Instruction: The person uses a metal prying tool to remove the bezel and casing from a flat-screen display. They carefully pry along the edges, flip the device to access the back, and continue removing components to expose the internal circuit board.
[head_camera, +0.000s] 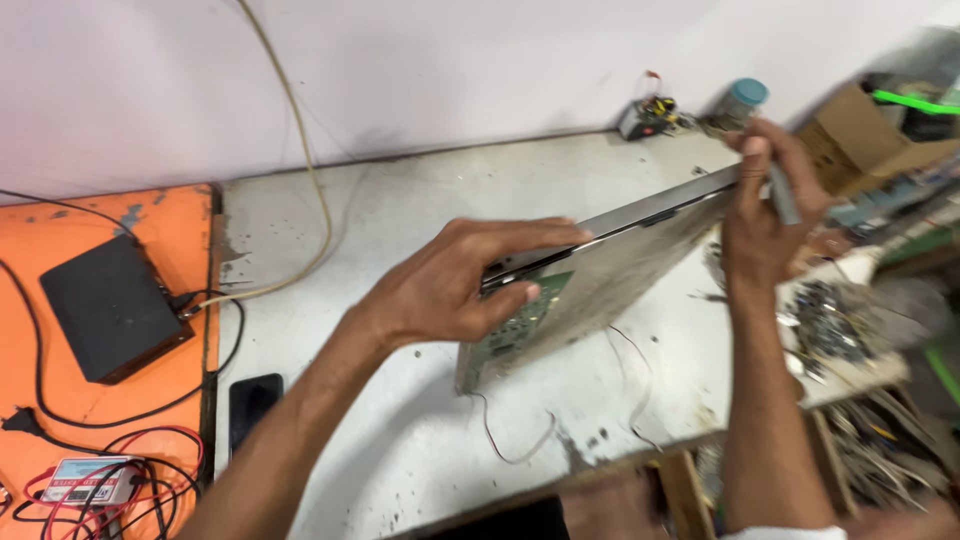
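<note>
We see a worn white workbench (400, 200) filling the middle of the frame, with an orange mat (170, 220) along its left side. On the mat lies a black box (108, 305) with dark cables running from it, and at the lower left a small meter (85, 480) sits among red and black leads. A dark phone (252, 405) lies flat on the bench just right of the mat's edge. A pale cable (300, 150) drops from the top of the frame and curves back toward the box. At the upper right, against the wall, stand a small bundle of wired parts (650, 115) and a bottle with a blue-green cap (742, 100), with a cardboard box (860, 130) further right. A tray of small metal scraps (835, 325) sits at the right edge, close under the right forearm.

In the centre, a flat metal panel (610, 270) with a green circuit board (520, 320) on its underside is lifted off the bench and tilted, its right end higher. Thin wires hang from its lower edge onto the bench.

Our left hand (460, 285) reaches in from the lower left and grasps the panel's left end, fingers over the top edge and thumb beneath on the board. Our right hand (770, 200) rises from the lower right, forearm nearly upright, fingers closed around a slim grey tool (782, 195) at the panel's upper right corner. We cannot tell whether this hand also touches the panel.
</note>
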